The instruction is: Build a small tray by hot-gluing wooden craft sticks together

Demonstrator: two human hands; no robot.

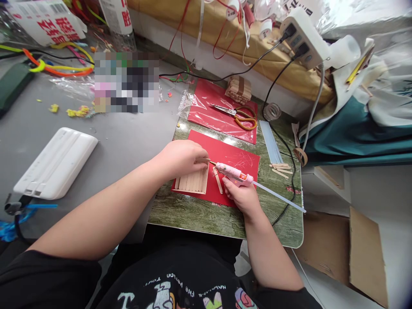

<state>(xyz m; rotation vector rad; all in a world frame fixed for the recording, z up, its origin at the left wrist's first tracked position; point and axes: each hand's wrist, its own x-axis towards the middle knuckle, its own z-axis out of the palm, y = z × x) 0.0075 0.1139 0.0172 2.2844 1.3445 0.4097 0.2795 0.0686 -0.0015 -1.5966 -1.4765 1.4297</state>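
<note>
My right hand point(241, 195) grips a pink hot glue gun point(233, 172), with a long glue stick point(278, 197) poking out of its back end. The gun's nozzle points left and meets, or nearly meets, a small wooden craft stick point(202, 160) pinched in my left hand point(183, 159). Below my left hand lies a flat panel of craft sticks point(192, 182) set side by side with a raised edge, partly hidden by the hand. A loose craft stick point(218, 180) rests beside it on the red sheet point(247, 163).
Behind are scissors point(246, 120) on a wrapped red pack point(206, 98) and a bundle of craft sticks point(238, 89). To the right lie glue sticks point(270, 141), several short stick pieces point(281, 169), clear tape point(272, 111) and black cables. A white power bank point(54, 163) lies left.
</note>
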